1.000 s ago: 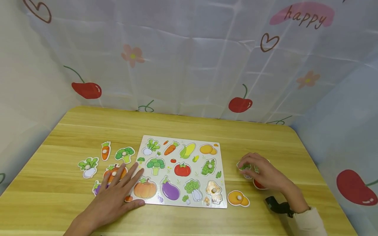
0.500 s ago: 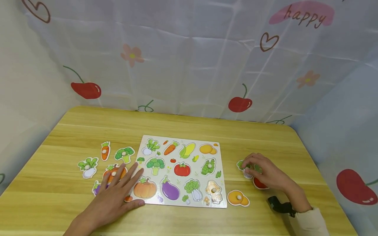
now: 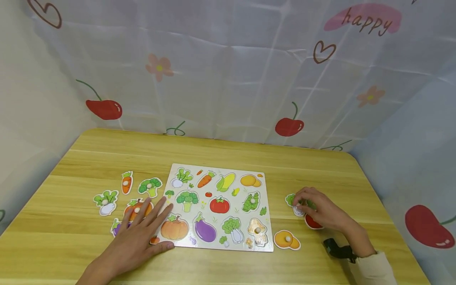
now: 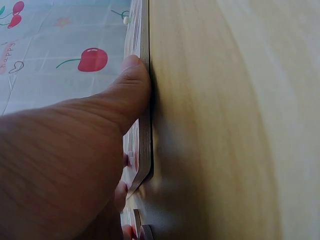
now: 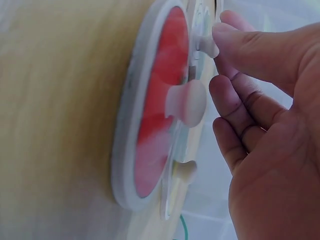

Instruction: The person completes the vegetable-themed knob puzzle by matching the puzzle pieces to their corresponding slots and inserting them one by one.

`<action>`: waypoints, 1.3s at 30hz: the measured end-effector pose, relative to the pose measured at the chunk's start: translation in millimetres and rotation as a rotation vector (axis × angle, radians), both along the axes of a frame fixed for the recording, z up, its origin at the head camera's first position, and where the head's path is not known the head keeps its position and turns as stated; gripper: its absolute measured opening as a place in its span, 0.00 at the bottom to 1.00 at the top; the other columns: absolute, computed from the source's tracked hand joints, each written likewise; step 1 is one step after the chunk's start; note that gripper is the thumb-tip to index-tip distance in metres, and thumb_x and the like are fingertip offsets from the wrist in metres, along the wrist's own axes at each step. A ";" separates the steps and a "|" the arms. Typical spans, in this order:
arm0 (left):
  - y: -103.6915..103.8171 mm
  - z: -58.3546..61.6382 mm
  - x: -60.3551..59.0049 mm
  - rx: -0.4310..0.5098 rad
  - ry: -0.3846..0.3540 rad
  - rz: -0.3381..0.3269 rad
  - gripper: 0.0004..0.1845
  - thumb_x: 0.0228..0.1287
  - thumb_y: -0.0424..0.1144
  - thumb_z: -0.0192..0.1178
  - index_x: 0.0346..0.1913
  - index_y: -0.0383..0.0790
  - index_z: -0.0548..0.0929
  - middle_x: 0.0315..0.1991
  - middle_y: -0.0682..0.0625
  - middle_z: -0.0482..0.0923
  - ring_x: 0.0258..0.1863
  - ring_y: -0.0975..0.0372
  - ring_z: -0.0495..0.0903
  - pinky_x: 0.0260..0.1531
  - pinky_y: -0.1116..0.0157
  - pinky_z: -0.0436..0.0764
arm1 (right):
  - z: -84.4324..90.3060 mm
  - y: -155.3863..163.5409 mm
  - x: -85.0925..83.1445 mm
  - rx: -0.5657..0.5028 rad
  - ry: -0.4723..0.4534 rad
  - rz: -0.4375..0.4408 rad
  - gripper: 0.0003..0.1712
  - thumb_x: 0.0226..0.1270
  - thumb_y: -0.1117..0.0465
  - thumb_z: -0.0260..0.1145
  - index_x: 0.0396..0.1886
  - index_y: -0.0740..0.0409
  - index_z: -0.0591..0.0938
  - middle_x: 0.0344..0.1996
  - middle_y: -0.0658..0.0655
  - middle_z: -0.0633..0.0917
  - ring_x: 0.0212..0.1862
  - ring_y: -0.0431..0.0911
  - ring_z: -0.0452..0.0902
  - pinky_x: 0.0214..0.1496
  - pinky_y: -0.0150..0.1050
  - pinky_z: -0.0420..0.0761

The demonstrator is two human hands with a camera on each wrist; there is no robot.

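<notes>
"happy" in brown script, pink blob [image 3: 362,18], backdrop cloth [image 3: 228,79]

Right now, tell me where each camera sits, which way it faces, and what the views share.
Head: above the table, looking forward and down at the puzzle board; both hands show.
Left wrist: low by the left hand, along the board's edge; thumb against it.
Right wrist: beside the right hand, facing the red piece; fingertips at a peg.
Shared: the board in head and left wrist; the red piece in head and right wrist.
</notes>
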State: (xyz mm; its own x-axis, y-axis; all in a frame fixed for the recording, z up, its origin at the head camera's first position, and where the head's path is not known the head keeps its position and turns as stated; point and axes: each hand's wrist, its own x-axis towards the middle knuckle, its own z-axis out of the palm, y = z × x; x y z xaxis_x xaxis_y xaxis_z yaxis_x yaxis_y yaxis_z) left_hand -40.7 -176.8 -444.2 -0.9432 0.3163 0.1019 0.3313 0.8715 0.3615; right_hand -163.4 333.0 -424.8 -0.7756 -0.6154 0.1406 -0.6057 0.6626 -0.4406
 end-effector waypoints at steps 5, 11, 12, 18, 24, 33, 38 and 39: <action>0.0 -0.5 0.3 0.001 0.005 -0.003 0.45 0.63 0.67 0.59 0.78 0.54 0.60 0.81 0.51 0.52 0.81 0.45 0.43 0.75 0.41 0.37 | -3.2 1.7 -0.2 0.003 -0.005 -0.007 0.19 0.57 0.75 0.72 0.38 0.46 0.82 0.42 0.42 0.82 0.48 0.37 0.75 0.50 0.38 0.78; -0.2 -0.6 0.0 0.002 -0.003 0.002 0.45 0.63 0.67 0.59 0.79 0.54 0.60 0.81 0.51 0.51 0.81 0.45 0.43 0.75 0.41 0.37 | -4.5 2.3 -0.8 -0.001 -0.011 -0.008 0.18 0.59 0.74 0.71 0.39 0.45 0.82 0.41 0.42 0.82 0.46 0.38 0.75 0.48 0.38 0.78; -0.4 -0.6 -0.1 0.002 -0.004 0.004 0.45 0.62 0.67 0.59 0.79 0.54 0.60 0.81 0.51 0.51 0.81 0.45 0.43 0.75 0.41 0.37 | -4.5 2.1 -0.9 -0.002 -0.014 -0.007 0.18 0.59 0.74 0.71 0.39 0.45 0.82 0.41 0.42 0.82 0.46 0.38 0.75 0.48 0.38 0.78; -0.8 -1.7 -0.2 -0.013 0.009 0.002 0.46 0.62 0.68 0.59 0.79 0.54 0.60 0.81 0.50 0.52 0.81 0.45 0.43 0.75 0.41 0.36 | -5.1 1.2 -0.7 -0.002 -0.015 -0.018 0.19 0.59 0.75 0.71 0.39 0.45 0.82 0.41 0.41 0.82 0.46 0.37 0.74 0.47 0.38 0.79; -0.1 -2.8 -0.4 -0.019 0.031 -0.005 0.46 0.62 0.68 0.59 0.79 0.54 0.59 0.81 0.50 0.52 0.81 0.46 0.43 0.76 0.43 0.34 | -3.5 0.9 0.1 0.003 0.004 -0.014 0.19 0.59 0.74 0.71 0.39 0.45 0.82 0.41 0.41 0.82 0.46 0.37 0.75 0.48 0.38 0.78; -0.3 -7.2 -2.0 -0.049 0.096 -0.019 0.46 0.61 0.67 0.60 0.78 0.53 0.61 0.80 0.51 0.54 0.81 0.50 0.41 0.76 0.46 0.34 | 0.3 -0.8 3.2 -0.038 -0.007 0.007 0.18 0.60 0.74 0.71 0.39 0.45 0.83 0.40 0.41 0.82 0.43 0.36 0.74 0.45 0.36 0.78; -1.3 -8.7 -1.5 -0.058 0.114 -0.021 0.46 0.61 0.68 0.60 0.78 0.52 0.61 0.80 0.51 0.54 0.82 0.51 0.40 0.77 0.48 0.32 | 2.2 -4.9 5.4 -0.026 -0.013 -0.004 0.18 0.61 0.72 0.71 0.40 0.43 0.82 0.41 0.39 0.82 0.46 0.35 0.74 0.49 0.35 0.77; -1.5 -8.9 -1.4 -0.062 0.118 -0.020 0.46 0.61 0.68 0.60 0.78 0.52 0.62 0.80 0.51 0.54 0.82 0.51 0.40 0.77 0.48 0.32 | 2.7 -6.1 6.0 -0.023 -0.011 -0.005 0.18 0.61 0.72 0.71 0.40 0.42 0.82 0.41 0.39 0.81 0.46 0.35 0.74 0.49 0.35 0.77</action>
State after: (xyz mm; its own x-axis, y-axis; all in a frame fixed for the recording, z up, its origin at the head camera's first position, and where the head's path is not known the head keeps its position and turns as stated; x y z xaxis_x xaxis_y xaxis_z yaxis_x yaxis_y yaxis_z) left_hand -42.1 -178.3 -453.1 -0.9191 0.3445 0.1912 0.3863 0.8836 0.2647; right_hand -157.4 326.9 -422.1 -0.7803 -0.6080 0.1461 -0.5973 0.6556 -0.4620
